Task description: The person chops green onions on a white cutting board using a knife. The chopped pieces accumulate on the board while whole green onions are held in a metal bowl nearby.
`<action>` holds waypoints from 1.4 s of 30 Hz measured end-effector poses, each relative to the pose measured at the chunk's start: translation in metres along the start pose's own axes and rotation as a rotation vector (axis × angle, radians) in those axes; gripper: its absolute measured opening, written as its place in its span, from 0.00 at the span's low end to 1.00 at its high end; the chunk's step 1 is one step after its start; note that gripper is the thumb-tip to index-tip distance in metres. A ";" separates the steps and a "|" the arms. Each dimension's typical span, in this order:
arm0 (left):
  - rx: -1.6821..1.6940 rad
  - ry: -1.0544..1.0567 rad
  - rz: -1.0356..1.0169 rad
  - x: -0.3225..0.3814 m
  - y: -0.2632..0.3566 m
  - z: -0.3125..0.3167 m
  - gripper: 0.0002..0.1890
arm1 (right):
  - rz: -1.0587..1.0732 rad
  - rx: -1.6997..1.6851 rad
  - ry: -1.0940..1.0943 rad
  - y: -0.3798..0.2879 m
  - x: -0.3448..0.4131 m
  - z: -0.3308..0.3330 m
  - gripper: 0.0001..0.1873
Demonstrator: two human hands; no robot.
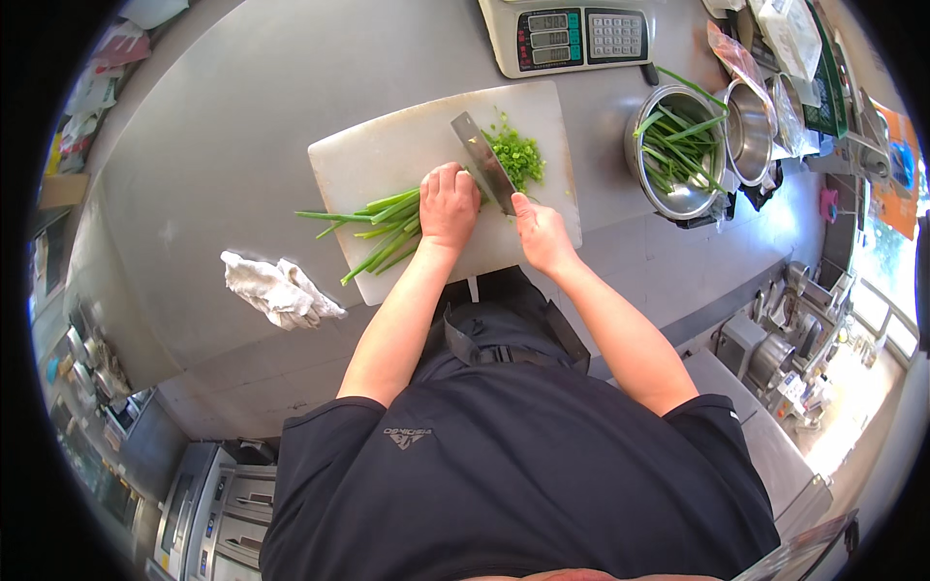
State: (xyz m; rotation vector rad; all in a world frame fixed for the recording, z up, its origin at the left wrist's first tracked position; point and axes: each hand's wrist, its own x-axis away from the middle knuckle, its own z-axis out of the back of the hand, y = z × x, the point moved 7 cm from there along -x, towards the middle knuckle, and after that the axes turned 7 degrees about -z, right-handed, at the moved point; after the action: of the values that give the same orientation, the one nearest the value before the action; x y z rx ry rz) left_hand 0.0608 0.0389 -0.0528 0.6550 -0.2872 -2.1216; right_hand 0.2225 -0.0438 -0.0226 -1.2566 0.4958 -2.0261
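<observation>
My left hand (pixel 449 207) presses a bunch of green onion stalks (pixel 392 221) down on a white cutting board (pixel 385 156), its fingers curled over them. In my right hand (pixel 540 232) is the handle of a cleaver (pixel 485 161), whose broad blade stands on the board just right of my left fingers. Chopped green onion (pixel 519 156) lies in a small heap on the far side of the blade, with a few bits stuck to the metal. The cut ends of the stalks are hidden by my left hand.
A digital scale (pixel 581 65) stands beyond the board. To the right, a steel bowl (pixel 634 156) holds long green onions (pixel 676 141), beside another steel bowl (pixel 748 131). A crumpled white cloth (pixel 280 290) lies left, near the edge of the metal table (pixel 218 145).
</observation>
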 end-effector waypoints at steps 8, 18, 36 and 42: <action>0.126 0.029 0.019 -0.003 -0.001 0.014 0.09 | -0.009 0.048 -0.070 -0.022 0.036 0.015 0.40; 0.011 0.009 0.006 0.001 0.000 0.003 0.11 | -0.100 0.203 -0.073 -0.005 0.054 0.002 0.37; 0.024 0.019 0.046 0.006 -0.007 -0.007 0.14 | -0.035 0.201 -0.071 -0.011 0.044 -0.008 0.37; 0.039 0.000 0.054 0.003 -0.006 -0.004 0.13 | 0.072 0.043 0.023 -0.008 0.002 -0.026 0.40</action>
State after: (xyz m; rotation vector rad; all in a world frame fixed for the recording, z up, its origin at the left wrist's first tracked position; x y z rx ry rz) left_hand 0.0571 0.0404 -0.0600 0.6626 -0.3437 -2.0695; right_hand 0.1960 -0.0404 -0.0279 -1.1742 0.4986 -1.9827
